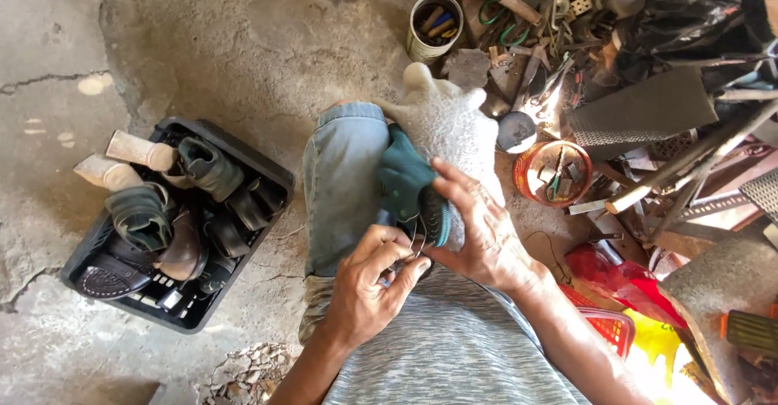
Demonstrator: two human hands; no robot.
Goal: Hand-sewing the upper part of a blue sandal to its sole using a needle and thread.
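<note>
Right hand gripping green shoe on the lap. Left hand pinched shut on thin wire. Black crate at nine o'clock.

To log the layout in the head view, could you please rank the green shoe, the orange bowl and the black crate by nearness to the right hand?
From the right hand:
1. Green shoe, touching it.
2. Orange bowl, to its right.
3. Black crate, far left.

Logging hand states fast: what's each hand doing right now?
Left hand: closed, fingertips pinching something thin at the green shoe; what exactly cannot be told.
Right hand: grip closed around the green shoe, steadying it on the knee.
</note>
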